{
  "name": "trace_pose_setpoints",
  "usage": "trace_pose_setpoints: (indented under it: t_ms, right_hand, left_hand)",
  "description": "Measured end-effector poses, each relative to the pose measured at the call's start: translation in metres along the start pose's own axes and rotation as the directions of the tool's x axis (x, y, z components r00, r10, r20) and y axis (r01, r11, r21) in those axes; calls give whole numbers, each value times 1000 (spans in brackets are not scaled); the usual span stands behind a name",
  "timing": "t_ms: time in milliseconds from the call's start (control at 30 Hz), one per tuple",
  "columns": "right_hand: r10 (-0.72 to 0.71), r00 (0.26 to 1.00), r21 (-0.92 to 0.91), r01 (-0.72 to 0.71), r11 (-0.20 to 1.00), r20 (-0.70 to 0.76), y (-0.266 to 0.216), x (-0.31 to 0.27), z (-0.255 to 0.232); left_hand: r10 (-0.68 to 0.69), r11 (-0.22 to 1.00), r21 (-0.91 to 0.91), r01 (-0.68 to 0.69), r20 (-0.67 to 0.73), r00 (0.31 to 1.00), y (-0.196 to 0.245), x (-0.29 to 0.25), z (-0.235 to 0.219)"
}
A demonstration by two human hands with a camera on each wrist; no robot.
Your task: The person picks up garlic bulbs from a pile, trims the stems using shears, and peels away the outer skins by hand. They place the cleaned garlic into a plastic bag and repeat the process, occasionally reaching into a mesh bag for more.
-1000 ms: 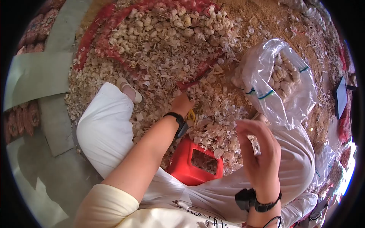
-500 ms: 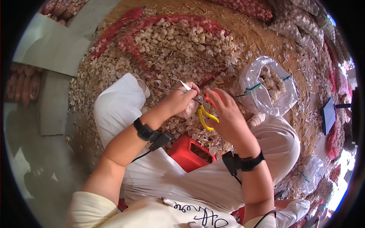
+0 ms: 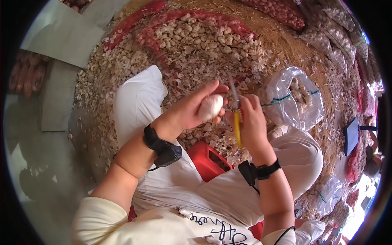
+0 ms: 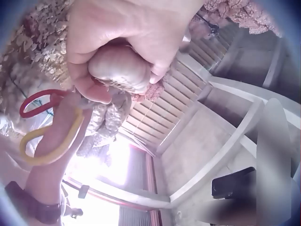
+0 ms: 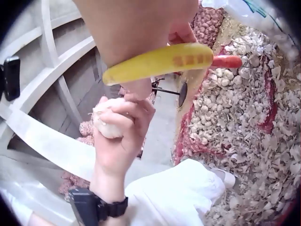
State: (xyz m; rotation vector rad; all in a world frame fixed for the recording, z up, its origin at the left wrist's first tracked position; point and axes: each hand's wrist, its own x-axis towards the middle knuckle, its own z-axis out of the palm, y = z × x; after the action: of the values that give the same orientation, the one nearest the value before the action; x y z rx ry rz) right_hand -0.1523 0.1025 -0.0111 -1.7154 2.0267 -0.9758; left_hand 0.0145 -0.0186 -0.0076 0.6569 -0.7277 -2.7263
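In the head view my left hand (image 3: 185, 112) holds a pale garlic bulb (image 3: 210, 108) in its curled fingers. To its right, my right hand (image 3: 252, 122) grips scissors by their handles, the yellow one (image 3: 238, 128) showing, with the blade (image 3: 234, 90) pointing up and away. The blade is apart from the bulb. The left wrist view shows the bulb (image 4: 120, 68) between thumb and fingers, and the scissors' red (image 4: 37, 101) and yellow handles around the right hand's fingers. In the right wrist view the yellow handle (image 5: 160, 62) crosses in front of my hand.
Garlic bulbs (image 3: 192, 32) and loose skins (image 3: 204, 65) lie on the ground ahead, edged by red netting. A clear bag with bulbs (image 3: 281, 90) stands at the right. A red plastic container (image 3: 204, 163) sits between the legs.
My left hand has risen from the skins and now holds a bulb. The scissors, first near my left hand, are in my right hand; the two hands have just moved slightly apart.
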Motion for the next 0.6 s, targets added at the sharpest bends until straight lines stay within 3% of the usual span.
trace_pose_setpoints:
  t_ms: [67,100,133,200,233,267,333,400,600]
  right_hand:
    - [-35,996,67,41,997,-78,4,3,-6]
    - [49,997,134,-40,990,-62,1,3,-8]
    - [46,997,141,-38,989,-57,-1,3,-8]
    - [1,999,208,7,978,-39,-5,2,-9]
    - [65,997,333,-75,940,41,-10,1,-8]
    - [64,997,342,-74,937,43,-10,1,-5]
    - [-125,992,153,125,980,-9,-9,1,-1]
    - [-110,994,159,105,982,27,-11,0,-1]
    - [-41,999,126,38,991,19,-21,-1,0]
  left_hand:
    - [10,994,-109,-9,4,1000,7,-1,-3]
    - [79,992,-95,-81,-22,997,9,-2,-4]
    - [148,986,-77,-151,-47,988,11,-3,-3]
    - [160,984,-62,-169,-133,978,16,-6,3]
    - [187,982,14,-187,-170,968,17,-7,7]
    - [215,976,89,-201,-205,955,19,-8,8]
    - [185,982,73,-175,-164,969,21,-9,3]
    - [210,973,98,-207,-20,977,18,-5,-3]
    - [248,964,105,-243,-41,968,12,-5,9]
